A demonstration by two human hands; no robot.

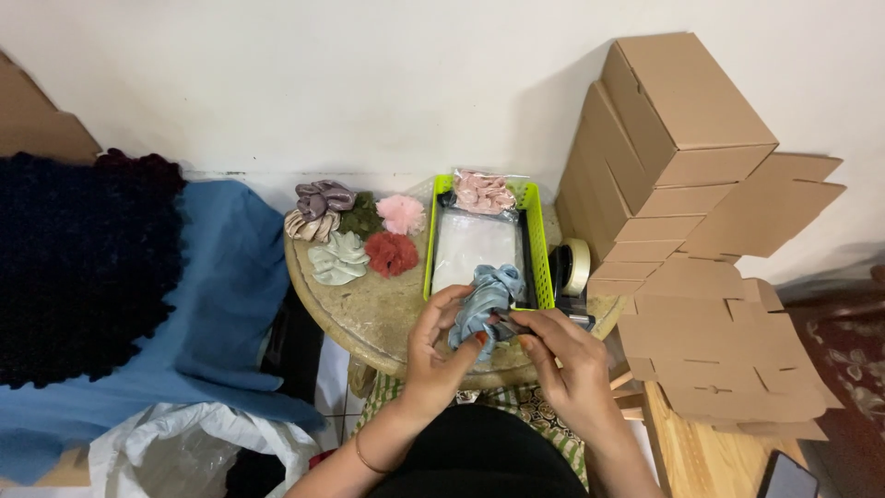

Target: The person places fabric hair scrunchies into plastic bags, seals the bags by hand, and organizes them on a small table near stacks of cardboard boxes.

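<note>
The blue scrunchie [484, 304] sat bunched between both hands just above the worktop's [387, 318] near edge, its length running up toward the green tray [544, 267]. The left hand [441, 346] clasped its lower end; the right hand [567, 355] pinched its side.

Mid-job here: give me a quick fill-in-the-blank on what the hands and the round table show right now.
1. Both hands, left hand and right hand, hold a light ____ scrunchie.
2. The tray behind it is bright ____.
3. The loose scrunchies lie to the ____ of the tray.
4. The cardboard boxes are stacked on the ____ side.

Missing words: blue; green; left; right
</note>
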